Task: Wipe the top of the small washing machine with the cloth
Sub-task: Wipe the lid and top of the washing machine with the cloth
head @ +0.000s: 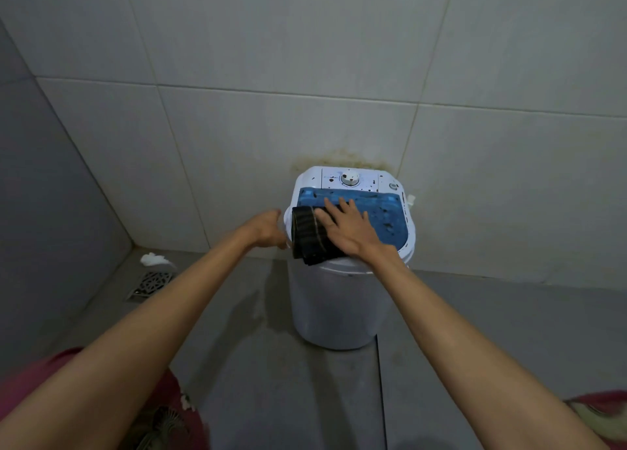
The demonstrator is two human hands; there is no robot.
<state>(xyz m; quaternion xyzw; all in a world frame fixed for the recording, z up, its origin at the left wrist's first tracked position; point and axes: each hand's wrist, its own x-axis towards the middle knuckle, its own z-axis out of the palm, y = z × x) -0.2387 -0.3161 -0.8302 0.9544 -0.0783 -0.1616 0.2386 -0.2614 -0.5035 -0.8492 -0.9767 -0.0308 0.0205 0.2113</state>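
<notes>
A small white washing machine (334, 307) stands on the floor against the tiled wall. Its blue lid (383, 219) is speckled with dark spots, and a white control panel with a dial (350, 178) sits at the back. A dark folded cloth with thin pale stripes (310, 236) lies on the lid's left front part and hangs over the rim. My right hand (349, 230) presses flat on the cloth with fingers spread. My left hand (268, 229) grips the machine's left rim.
A metal floor drain (152, 284) sits in the left corner with a crumpled white scrap (154, 259) behind it. A yellowish stain marks the wall behind the machine. Grey floor tiles surround the machine. Pink clothing shows at the bottom edges.
</notes>
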